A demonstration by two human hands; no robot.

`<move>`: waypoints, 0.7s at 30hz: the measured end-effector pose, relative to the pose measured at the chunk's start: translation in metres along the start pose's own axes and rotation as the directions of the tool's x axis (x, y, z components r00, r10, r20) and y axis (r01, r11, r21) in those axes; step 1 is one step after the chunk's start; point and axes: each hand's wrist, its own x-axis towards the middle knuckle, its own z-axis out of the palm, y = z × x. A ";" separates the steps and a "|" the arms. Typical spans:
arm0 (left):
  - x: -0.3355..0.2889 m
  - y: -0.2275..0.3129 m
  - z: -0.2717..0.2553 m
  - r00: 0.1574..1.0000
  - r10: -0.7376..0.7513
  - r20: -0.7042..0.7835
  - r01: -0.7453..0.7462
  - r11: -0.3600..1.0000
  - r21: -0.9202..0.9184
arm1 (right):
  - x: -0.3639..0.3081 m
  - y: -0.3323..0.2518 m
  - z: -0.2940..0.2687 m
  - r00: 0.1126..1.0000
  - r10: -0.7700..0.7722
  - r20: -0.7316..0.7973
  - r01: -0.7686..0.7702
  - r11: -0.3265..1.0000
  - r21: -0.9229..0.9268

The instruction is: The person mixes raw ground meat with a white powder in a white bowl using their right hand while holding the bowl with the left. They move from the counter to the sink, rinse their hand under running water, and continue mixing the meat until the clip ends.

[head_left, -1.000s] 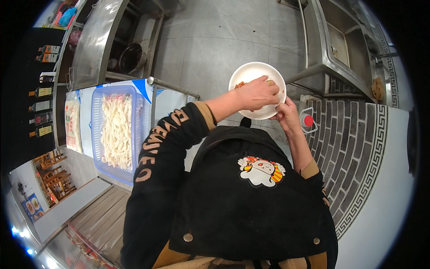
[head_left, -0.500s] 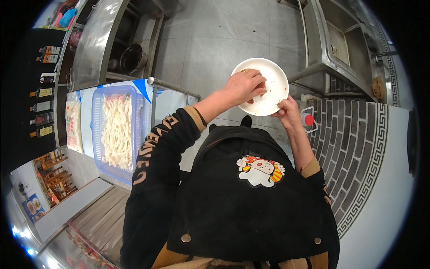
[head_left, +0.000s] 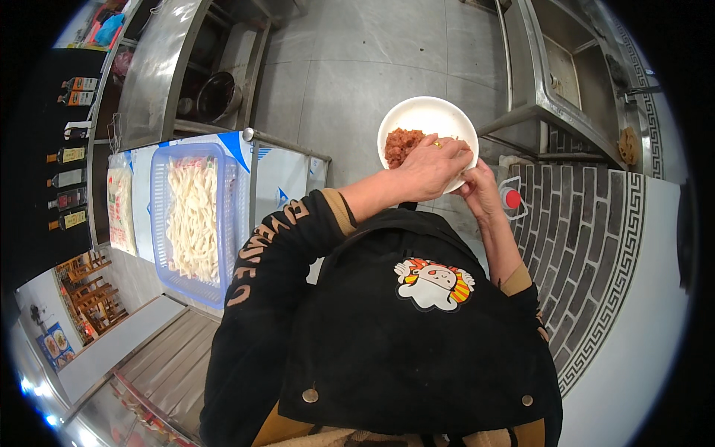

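In front of me a round white plate (head_left: 439,112) with a raised rim is held over the floor. My right hand (head_left: 482,191) grips its near right edge, thumb at the rim. A clump of reddish minced meat (head_left: 403,145) lies on the plate's left side. My left hand (head_left: 434,168) is over the near right part of the plate, just right of the meat. Its fingers are bent and close together, pointing right. Their tips are turned down to the plate, and whatever they hold is hidden.
On the left, a blue plastic basket (head_left: 158,216) of white noodle-like strips stands on a counter beside a packaged bag (head_left: 121,208). Steel counters (head_left: 160,74) flank the far floor, with a dark pot (head_left: 219,97) below the left one. A red-capped jug (head_left: 512,199) stands by my right forearm.
My left hand has moved right and nearer across the plate, uncovering the minced meat on its left side. The plate has shifted slightly left, still in my right hand.
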 end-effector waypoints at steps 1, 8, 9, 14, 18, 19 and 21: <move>-0.001 0.000 -0.001 0.999 0.032 -0.021 -0.031 0.999 0.036 | 0.000 0.000 -0.002 1.000 -0.001 -0.001 0.001 1.000 0.009; -0.011 -0.020 -0.031 0.991 0.088 0.106 -0.100 0.989 0.111 | 0.001 -0.007 -0.005 0.998 -0.035 -0.061 0.035 0.999 -0.008; -0.010 -0.023 -0.035 0.999 0.028 0.023 -0.030 0.997 0.074 | 0.001 -0.008 -0.004 0.996 -0.044 -0.079 0.041 0.999 -0.035; -0.020 -0.029 -0.042 0.897 -0.438 0.060 0.414 0.880 0.232 | 0.001 -0.010 0.003 0.995 -0.047 -0.091 0.045 0.999 -0.017; -0.030 -0.036 -0.017 0.831 -0.527 0.180 0.457 0.830 0.321 | 0.002 -0.002 0.009 0.994 -0.018 -0.109 0.015 1.000 -0.021; -0.032 -0.039 -0.009 0.839 -0.523 0.152 0.485 0.844 0.229 | 0.002 0.001 0.010 0.992 -0.027 -0.126 0.025 0.999 -0.023; -0.029 -0.052 -0.001 0.831 -0.557 -0.005 0.556 0.830 -0.054 | 0.003 0.008 0.015 0.985 -0.053 -0.163 0.049 0.998 -0.029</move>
